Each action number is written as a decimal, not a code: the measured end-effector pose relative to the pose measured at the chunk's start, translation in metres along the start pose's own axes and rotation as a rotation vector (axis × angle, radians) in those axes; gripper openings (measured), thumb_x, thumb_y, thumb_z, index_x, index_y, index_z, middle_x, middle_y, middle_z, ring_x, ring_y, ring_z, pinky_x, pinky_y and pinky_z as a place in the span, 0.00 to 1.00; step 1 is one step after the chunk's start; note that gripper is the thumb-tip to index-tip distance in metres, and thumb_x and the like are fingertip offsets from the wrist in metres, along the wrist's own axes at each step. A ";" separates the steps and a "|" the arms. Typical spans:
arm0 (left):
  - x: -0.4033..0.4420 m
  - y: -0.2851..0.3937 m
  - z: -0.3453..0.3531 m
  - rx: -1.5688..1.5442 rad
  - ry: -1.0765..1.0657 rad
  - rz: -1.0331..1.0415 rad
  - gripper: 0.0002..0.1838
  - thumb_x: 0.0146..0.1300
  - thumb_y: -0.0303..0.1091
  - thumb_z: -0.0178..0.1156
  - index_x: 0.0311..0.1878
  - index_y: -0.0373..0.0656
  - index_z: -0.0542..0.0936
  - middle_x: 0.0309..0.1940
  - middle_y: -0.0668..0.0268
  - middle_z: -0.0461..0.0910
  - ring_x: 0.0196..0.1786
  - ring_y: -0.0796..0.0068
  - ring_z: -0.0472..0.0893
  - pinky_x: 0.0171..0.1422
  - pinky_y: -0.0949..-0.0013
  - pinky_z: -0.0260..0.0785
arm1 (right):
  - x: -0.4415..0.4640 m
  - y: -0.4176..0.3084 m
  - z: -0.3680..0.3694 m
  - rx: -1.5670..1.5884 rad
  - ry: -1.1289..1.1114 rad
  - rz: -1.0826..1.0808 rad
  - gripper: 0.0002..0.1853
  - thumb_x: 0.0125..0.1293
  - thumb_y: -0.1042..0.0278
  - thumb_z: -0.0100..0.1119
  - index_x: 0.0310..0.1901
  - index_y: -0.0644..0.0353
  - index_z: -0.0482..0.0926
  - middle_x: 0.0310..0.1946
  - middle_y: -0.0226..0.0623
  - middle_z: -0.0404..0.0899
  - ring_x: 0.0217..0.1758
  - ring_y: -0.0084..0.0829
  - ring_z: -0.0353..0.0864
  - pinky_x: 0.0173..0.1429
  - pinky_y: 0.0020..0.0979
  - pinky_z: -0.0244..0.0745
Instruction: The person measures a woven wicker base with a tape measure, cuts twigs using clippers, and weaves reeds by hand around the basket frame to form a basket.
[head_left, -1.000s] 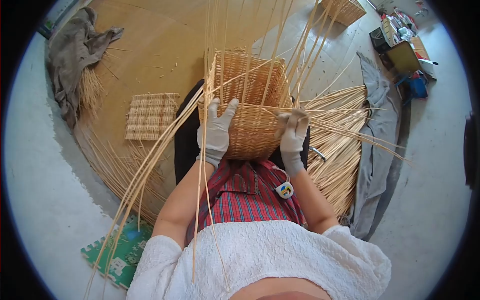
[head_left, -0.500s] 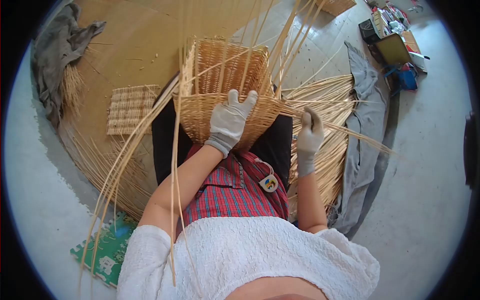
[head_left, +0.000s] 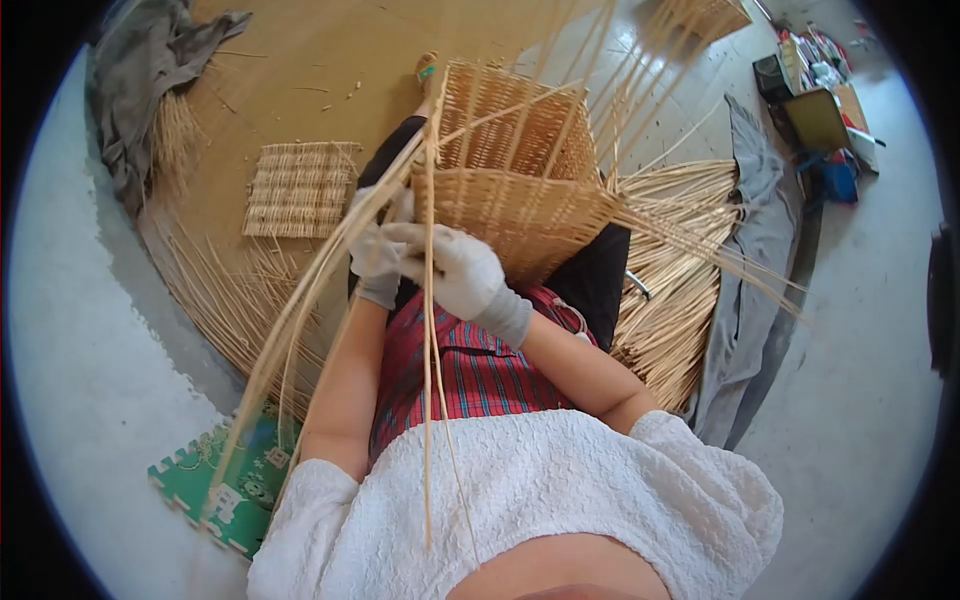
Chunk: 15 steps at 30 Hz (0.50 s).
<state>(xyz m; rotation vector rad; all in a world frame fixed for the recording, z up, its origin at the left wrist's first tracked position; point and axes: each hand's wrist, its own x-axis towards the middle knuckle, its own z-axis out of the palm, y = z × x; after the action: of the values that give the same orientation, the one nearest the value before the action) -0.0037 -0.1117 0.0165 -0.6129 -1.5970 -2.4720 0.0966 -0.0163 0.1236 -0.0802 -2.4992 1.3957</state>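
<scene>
A woven basket (head_left: pixel 520 215) rests tilted on the person's lap, its opening facing away and upward. Long strands (head_left: pixel 285 325) hang from its left corner down across the left arm, and more stick out from the right corner. My left hand (head_left: pixel 378 250), in a pale glove, is at the basket's left corner among these strands, blurred, its fingers partly hidden. My right hand (head_left: pixel 460 272), gloved too, reaches across the basket's front to the same corner. Its fingers are bent beside the left hand, and what lies between them is too blurred to tell.
A flat woven panel (head_left: pixel 300 190) lies on the floor to the left. Bundled strands (head_left: pixel 675 300) on grey cloth (head_left: pixel 745 260) lie to the right. A green foam mat (head_left: pixel 225 480) is at lower left. Another basket (head_left: pixel 710 18) stands at the back right.
My right hand has moved from the strands at the right to the basket's left corner. My left hand has left the basket's front rim and moved left to the hanging strands.
</scene>
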 end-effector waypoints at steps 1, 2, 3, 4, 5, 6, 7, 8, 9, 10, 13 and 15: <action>0.003 -0.003 -0.015 0.190 -0.157 -0.002 0.15 0.63 0.27 0.69 0.52 0.36 0.80 0.47 0.64 0.81 0.53 0.70 0.81 0.57 0.66 0.76 | 0.008 -0.002 0.004 -0.053 -0.125 -0.029 0.14 0.61 0.62 0.70 0.49 0.50 0.85 0.34 0.40 0.83 0.41 0.42 0.83 0.47 0.40 0.79; 0.013 0.007 -0.022 0.370 -0.313 -0.008 0.17 0.63 0.27 0.68 0.54 0.37 0.78 0.47 0.64 0.81 0.55 0.70 0.80 0.59 0.66 0.75 | 0.014 -0.002 0.006 -0.066 -0.127 -0.036 0.14 0.61 0.62 0.70 0.49 0.50 0.85 0.34 0.40 0.83 0.41 0.42 0.83 0.47 0.40 0.79; 0.027 0.018 -0.025 0.356 -0.300 -0.010 0.17 0.63 0.27 0.68 0.54 0.37 0.78 0.47 0.64 0.81 0.55 0.70 0.80 0.59 0.66 0.75 | 0.015 -0.001 0.008 -0.166 -0.162 -0.110 0.13 0.61 0.61 0.70 0.47 0.50 0.86 0.33 0.39 0.82 0.40 0.43 0.83 0.45 0.41 0.79; 0.049 0.031 -0.029 0.463 -0.507 -0.180 0.19 0.64 0.27 0.68 0.57 0.38 0.76 0.49 0.65 0.80 0.56 0.69 0.79 0.61 0.66 0.74 | 0.017 -0.001 0.010 -0.260 -0.208 -0.191 0.11 0.60 0.61 0.70 0.45 0.50 0.86 0.32 0.38 0.81 0.38 0.43 0.82 0.43 0.42 0.78; 0.066 0.034 -0.034 0.572 -0.709 -0.346 0.22 0.64 0.27 0.68 0.60 0.39 0.75 0.51 0.65 0.79 0.58 0.68 0.78 0.63 0.66 0.74 | 0.009 -0.006 0.008 -0.275 -0.151 -0.168 0.08 0.61 0.59 0.69 0.41 0.48 0.86 0.33 0.39 0.82 0.35 0.43 0.80 0.41 0.40 0.78; 0.071 0.025 -0.024 -0.010 -0.572 -0.624 0.26 0.65 0.27 0.67 0.65 0.42 0.72 0.59 0.63 0.76 0.63 0.67 0.76 0.68 0.66 0.70 | 0.000 -0.006 0.002 -0.279 -0.177 -0.178 0.08 0.61 0.59 0.69 0.41 0.48 0.86 0.33 0.39 0.82 0.35 0.43 0.80 0.41 0.40 0.78; 0.074 0.018 -0.013 -0.162 -0.597 -0.575 0.25 0.65 0.27 0.67 0.64 0.43 0.73 0.62 0.61 0.74 0.66 0.67 0.73 0.71 0.65 0.67 | -0.012 -0.003 -0.006 -0.241 -0.112 -0.169 0.08 0.62 0.61 0.68 0.41 0.52 0.86 0.33 0.40 0.82 0.35 0.42 0.80 0.41 0.39 0.78; 0.082 0.013 -0.002 -0.314 -0.630 -0.514 0.24 0.65 0.27 0.67 0.63 0.44 0.74 0.66 0.59 0.72 0.70 0.66 0.70 0.75 0.63 0.64 | -0.021 0.003 -0.017 -0.209 -0.036 -0.164 0.08 0.62 0.63 0.67 0.40 0.55 0.85 0.34 0.40 0.82 0.34 0.41 0.80 0.41 0.38 0.78; 0.088 0.007 0.003 -0.328 -0.626 -0.502 0.24 0.65 0.27 0.67 0.63 0.44 0.74 0.66 0.59 0.72 0.70 0.66 0.70 0.75 0.63 0.64 | -0.036 0.015 -0.030 0.268 0.107 0.164 0.08 0.64 0.65 0.66 0.41 0.58 0.85 0.35 0.40 0.83 0.35 0.37 0.82 0.40 0.37 0.78; 0.093 0.002 0.008 -0.073 -0.718 -0.367 0.24 0.63 0.22 0.66 0.62 0.45 0.75 0.67 0.60 0.70 0.69 0.69 0.70 0.74 0.65 0.64 | -0.050 0.033 -0.047 0.747 0.256 0.496 0.08 0.65 0.67 0.65 0.42 0.62 0.84 0.36 0.40 0.84 0.36 0.33 0.83 0.40 0.35 0.78; 0.089 -0.013 0.017 0.145 -0.751 -0.260 0.24 0.60 0.17 0.66 0.59 0.46 0.75 0.69 0.61 0.67 0.67 0.71 0.69 0.73 0.68 0.62 | -0.056 0.110 -0.124 0.881 0.505 0.523 0.10 0.75 0.70 0.55 0.53 0.61 0.79 0.42 0.33 0.84 0.38 0.21 0.80 0.36 0.20 0.72; 0.079 -0.008 0.025 0.178 -0.633 -0.206 0.19 0.61 0.18 0.66 0.53 0.45 0.76 0.69 0.58 0.68 0.67 0.72 0.70 0.71 0.70 0.62 | -0.032 0.110 -0.119 0.620 0.592 0.451 0.09 0.76 0.71 0.54 0.54 0.60 0.79 0.46 0.34 0.83 0.43 0.22 0.81 0.38 0.22 0.73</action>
<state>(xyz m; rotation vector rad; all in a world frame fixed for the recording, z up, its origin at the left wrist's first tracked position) -0.0713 -0.0775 0.0511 -1.3625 -2.1565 -2.3595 0.1495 0.1349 0.0828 -0.8295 -1.5503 1.9028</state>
